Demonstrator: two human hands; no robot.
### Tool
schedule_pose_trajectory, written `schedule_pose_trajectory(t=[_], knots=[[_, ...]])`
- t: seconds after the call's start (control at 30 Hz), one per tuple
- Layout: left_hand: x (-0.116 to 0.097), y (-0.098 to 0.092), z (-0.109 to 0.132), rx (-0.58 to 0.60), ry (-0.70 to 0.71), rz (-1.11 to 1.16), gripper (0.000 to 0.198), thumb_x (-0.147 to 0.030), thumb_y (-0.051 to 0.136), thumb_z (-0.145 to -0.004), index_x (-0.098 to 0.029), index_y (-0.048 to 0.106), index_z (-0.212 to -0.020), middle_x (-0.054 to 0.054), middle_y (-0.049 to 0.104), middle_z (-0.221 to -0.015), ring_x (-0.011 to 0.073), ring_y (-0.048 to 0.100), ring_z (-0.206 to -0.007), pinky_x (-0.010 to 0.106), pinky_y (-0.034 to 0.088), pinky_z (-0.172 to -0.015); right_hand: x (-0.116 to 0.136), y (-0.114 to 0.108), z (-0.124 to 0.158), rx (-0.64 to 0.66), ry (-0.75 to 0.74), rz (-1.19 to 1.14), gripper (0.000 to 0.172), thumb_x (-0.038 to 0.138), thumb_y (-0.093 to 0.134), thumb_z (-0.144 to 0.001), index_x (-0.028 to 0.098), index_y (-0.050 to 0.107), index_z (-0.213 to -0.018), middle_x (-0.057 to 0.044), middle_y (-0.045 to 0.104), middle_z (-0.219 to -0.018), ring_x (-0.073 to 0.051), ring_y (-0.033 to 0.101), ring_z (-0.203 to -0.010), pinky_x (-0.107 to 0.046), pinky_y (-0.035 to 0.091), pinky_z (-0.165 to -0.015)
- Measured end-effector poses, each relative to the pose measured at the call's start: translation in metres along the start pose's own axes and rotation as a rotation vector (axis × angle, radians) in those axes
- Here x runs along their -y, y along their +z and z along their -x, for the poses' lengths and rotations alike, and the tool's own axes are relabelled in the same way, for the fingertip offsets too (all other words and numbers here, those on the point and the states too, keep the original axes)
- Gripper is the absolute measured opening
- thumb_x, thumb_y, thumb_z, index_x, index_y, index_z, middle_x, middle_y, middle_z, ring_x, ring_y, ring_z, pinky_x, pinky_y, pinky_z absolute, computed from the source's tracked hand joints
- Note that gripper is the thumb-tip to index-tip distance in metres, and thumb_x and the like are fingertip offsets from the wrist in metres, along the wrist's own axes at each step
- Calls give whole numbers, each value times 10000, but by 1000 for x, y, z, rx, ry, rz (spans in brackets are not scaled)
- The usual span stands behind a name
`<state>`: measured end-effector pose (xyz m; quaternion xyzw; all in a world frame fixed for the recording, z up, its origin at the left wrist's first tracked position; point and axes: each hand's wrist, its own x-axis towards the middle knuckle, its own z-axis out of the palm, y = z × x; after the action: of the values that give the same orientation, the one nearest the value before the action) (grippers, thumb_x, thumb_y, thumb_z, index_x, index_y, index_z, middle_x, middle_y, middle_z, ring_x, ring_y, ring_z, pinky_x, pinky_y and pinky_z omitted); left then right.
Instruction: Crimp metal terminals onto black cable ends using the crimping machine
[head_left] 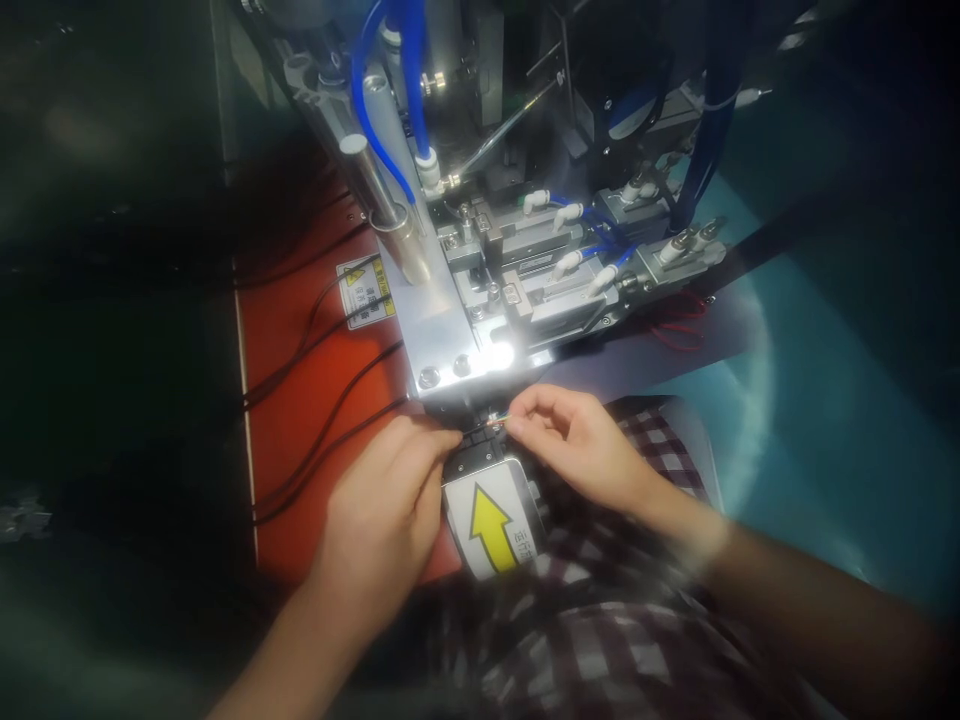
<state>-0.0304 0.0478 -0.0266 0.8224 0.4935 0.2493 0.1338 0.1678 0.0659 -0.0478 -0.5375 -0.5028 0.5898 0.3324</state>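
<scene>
My left hand [386, 510] is curled, its fingertips pressed against a small black fixture [474, 455] at the machine's front edge. My right hand [577, 440] pinches a thin wire with a coloured tip [498, 421] and holds it at the fixture's mouth. Just below the fixture sits a white plate with a yellow arrow [491, 520] pointing toward the machine. What my left fingers hold, if anything, is hidden.
A metal machine [450, 320] with pneumatic cylinders and blue air hoses [375, 110] stands behind the fixture. Black cables [322, 400] cross an orange-red surface [285, 350] on the left, near a yellow warning label [365, 292]. A checked cloth [600, 620] lies below my arms. Teal floor [810, 420] lies to the right.
</scene>
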Motion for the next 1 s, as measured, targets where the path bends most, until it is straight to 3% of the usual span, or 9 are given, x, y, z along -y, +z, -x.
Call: schedule_pose_trajectory(t=[0.33, 0.53, 0.73, 1.0], knots=[[-1, 2, 0, -14, -20, 29, 196, -28, 519, -878, -164, 633, -962, 14, 616, -848, 113, 607, -777, 207, 488, -728, 0, -2, 0, 11, 17, 21, 129, 288, 597, -845, 165, 618, -813, -4, 573, -714, -124, 505, -622, -247, 390, -549], [1, 2, 3, -4, -36, -5, 192, -63, 522, -892, -190, 624, -993, 0, 584, -822, 109, 590, -735, 201, 481, -663, 3, -4, 3, -46, 5, 52, 113, 285, 622, -825, 174, 630, -814, 44, 483, -581, -97, 407, -505, -235, 336, -483], [-1, 2, 1, -23, -38, -4, 184, -69, 512, -897, -191, 630, -969, -1, 581, -810, 106, 584, -712, 198, 476, -649, 1, 1, 2, -132, -60, 49, 99, 263, 651, -797, 168, 645, -773, 1, 578, -678, -116, 497, -572, -243, 408, -523], [-2, 3, 1, -25, -50, 1, 182, -69, 510, -895, -186, 635, -957, -1, 575, -804, 111, 581, -720, 199, 470, -663, 2, 1, 3, -114, 33, 19, 136, 295, 665, -785, 160, 651, -782, -20, 615, -701, -131, 536, -601, -247, 419, -524]])
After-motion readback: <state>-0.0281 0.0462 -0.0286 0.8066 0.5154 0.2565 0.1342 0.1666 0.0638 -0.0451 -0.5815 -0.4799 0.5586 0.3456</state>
